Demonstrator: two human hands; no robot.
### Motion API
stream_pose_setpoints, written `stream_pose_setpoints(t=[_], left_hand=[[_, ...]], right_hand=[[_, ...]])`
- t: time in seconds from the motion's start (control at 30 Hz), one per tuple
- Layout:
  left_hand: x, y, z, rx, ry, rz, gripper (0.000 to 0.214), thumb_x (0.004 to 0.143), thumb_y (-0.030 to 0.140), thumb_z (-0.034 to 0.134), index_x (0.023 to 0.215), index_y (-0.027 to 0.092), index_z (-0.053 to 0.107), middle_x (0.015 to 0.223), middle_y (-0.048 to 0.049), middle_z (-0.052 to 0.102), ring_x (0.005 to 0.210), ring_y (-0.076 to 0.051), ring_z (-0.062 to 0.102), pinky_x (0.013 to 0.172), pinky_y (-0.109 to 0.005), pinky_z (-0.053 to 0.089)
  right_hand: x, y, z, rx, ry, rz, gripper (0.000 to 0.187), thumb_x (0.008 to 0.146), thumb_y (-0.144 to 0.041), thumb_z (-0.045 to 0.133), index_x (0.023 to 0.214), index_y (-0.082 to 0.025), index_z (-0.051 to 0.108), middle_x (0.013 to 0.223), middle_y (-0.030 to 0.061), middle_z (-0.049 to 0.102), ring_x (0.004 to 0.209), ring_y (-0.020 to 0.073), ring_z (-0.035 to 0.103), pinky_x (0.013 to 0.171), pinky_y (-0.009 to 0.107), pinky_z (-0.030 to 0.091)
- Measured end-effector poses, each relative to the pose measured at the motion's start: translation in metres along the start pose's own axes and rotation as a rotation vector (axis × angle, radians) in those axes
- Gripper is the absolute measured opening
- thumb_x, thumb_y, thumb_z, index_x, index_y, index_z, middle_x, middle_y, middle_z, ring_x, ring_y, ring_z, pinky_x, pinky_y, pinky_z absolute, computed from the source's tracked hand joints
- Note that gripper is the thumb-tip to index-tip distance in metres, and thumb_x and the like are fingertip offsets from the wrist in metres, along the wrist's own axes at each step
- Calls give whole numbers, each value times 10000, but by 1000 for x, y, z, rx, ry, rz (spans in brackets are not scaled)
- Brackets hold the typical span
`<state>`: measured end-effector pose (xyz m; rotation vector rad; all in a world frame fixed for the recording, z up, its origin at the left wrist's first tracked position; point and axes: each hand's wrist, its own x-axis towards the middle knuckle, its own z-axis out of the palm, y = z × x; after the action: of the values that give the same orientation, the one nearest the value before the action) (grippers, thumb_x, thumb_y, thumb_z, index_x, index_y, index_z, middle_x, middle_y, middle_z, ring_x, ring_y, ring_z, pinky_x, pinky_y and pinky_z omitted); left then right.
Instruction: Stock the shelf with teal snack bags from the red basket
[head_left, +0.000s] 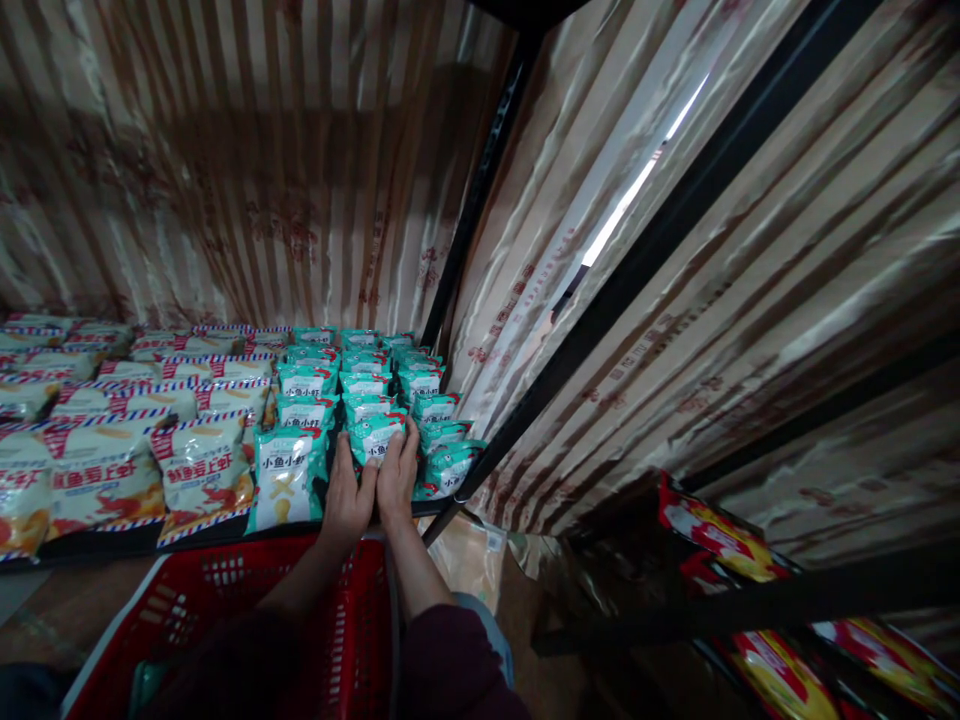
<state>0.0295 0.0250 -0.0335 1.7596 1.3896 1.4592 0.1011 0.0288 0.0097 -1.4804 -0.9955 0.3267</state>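
Between both of my hands is a teal and white snack bag [375, 440], standing at the front of the middle teal row on the shelf. My left hand [348, 492] presses along its left side, and my right hand [397, 472] wraps its right side. Matching teal bags [300, 384] stand behind and on either side of it. One larger-looking teal bag [287, 480] stands at the shelf front, just left of my left hand. A red plastic basket [352, 610] sits below my forearms, with something teal [148, 685] partly visible inside.
White snack bags with striped edges [202, 470] fill the shelf to the left. A black metal post [600, 290] slants up on the right. Pleated printed curtains [337, 170] hang behind. Red and yellow packets [720, 535] lie on a lower rack at right.
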Motion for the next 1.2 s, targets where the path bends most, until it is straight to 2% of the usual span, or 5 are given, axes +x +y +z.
stream_pose_setpoints(t=[0.17, 0.5, 0.73, 0.93, 1.2], left_hand=[[5, -2, 3, -40, -57, 40, 534, 883, 425, 382, 1315, 115, 429, 1299, -175, 530, 1254, -262, 456, 1056, -456, 356], [5, -2, 2, -30, -38, -17, 533, 875, 435, 391, 1295, 110, 440, 1282, -178, 537, 1261, -270, 446, 1053, -454, 359], [-1, -1, 0, -14, -10, 10, 601, 869, 456, 380, 1288, 27, 416, 1300, -251, 498, 1263, -303, 440, 1060, -472, 341], [-5, 7, -4, -100, -18, -56, 637, 872, 431, 415, 1391, 77, 308, 1430, -200, 378, 1318, -261, 375, 1080, -427, 323], [-24, 30, -22, -282, -68, -199, 655, 911, 425, 326, 1447, 75, 185, 1523, -152, 194, 1403, -207, 175, 1150, -364, 148]], right_hand=[[0, 9, 1, -49, 46, -31, 494, 933, -438, 262, 1256, -135, 482, 1171, 158, 617, 1068, 227, 582, 859, 358, 448], [-10, 14, 1, -75, 32, -45, 588, 931, -481, 241, 1331, -81, 402, 1300, 215, 515, 1208, 246, 498, 964, 413, 408], [-41, 13, -11, -101, 10, -106, 582, 948, -426, 265, 1412, -75, 263, 1421, 221, 369, 1278, 231, 422, 1003, 406, 405], [-58, 21, -18, -184, 7, -145, 575, 939, -388, 343, 1427, -103, 240, 1472, 187, 297, 1357, 239, 303, 1073, 455, 330], [-64, 17, -27, -205, -1, -246, 520, 946, -332, 323, 1420, -131, 250, 1488, 175, 265, 1380, 241, 255, 1076, 503, 311]])
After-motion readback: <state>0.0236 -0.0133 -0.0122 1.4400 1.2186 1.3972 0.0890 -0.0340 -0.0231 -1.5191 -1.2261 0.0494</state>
